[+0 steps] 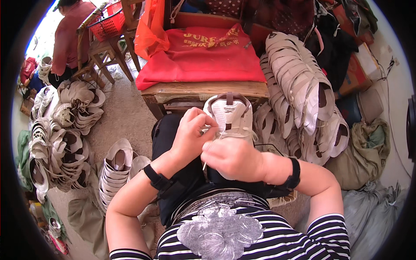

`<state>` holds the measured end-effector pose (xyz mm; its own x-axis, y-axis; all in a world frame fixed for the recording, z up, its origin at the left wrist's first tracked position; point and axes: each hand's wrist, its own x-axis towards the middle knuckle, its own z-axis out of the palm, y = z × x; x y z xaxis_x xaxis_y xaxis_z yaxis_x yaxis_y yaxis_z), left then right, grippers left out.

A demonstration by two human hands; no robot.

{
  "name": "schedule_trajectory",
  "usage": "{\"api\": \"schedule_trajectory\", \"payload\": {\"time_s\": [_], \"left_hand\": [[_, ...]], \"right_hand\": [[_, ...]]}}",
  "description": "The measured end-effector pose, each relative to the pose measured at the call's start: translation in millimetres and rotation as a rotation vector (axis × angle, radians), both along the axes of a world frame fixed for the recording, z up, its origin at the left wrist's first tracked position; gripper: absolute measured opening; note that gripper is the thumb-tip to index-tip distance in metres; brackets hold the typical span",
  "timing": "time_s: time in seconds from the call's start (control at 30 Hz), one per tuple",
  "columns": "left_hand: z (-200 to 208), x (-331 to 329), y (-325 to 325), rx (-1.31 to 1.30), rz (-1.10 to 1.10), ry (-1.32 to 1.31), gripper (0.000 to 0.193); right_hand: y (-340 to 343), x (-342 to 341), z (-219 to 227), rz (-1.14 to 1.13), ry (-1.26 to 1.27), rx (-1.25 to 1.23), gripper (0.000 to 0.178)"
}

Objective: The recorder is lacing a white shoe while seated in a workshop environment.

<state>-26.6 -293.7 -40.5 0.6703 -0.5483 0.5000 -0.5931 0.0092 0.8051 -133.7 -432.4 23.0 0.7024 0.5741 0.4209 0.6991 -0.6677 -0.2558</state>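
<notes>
A white shoe upper (237,118) with a brown collar lining and tongue loop stands over my lap, its heel end hidden or turned away from me. A thin white shoelace (204,165) runs through its front, with one end poking out below my right hand. My left hand (190,132) is closed in a pinch at the left side of the upper, by the lace holes. My right hand (234,159) is closed in front of the upper, its fingers curled round the lace, and it covers the lower part of the upper.
A wooden bench (203,89) with a red cloth (201,56) stands just ahead. Nested white uppers (299,78) are stacked at its right, and more piles (65,143) lie on the left floor. A person (71,34) sits at the far left. Sacks (362,149) lie at right.
</notes>
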Motion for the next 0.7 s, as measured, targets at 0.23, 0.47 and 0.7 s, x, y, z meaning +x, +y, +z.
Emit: {"api": "schedule_trajectory", "payload": {"time_s": [0.23, 0.47, 0.7], "left_hand": [[6, 3, -17, 0.095, 0.090, -0.309, 0.015], [-3, 2, -30, 0.091, 0.085, -0.107, 0.009], [9, 0, -27, 0.118, -0.067, 0.372, 0.008]], "right_hand": [[-8, -10, -18, 0.006, 0.003, -0.036, 0.015], [-20, -17, -26, -0.079, 0.078, -0.045, 0.018], [-61, 1, -6, -0.464, -0.091, 0.021, 0.016]]}}
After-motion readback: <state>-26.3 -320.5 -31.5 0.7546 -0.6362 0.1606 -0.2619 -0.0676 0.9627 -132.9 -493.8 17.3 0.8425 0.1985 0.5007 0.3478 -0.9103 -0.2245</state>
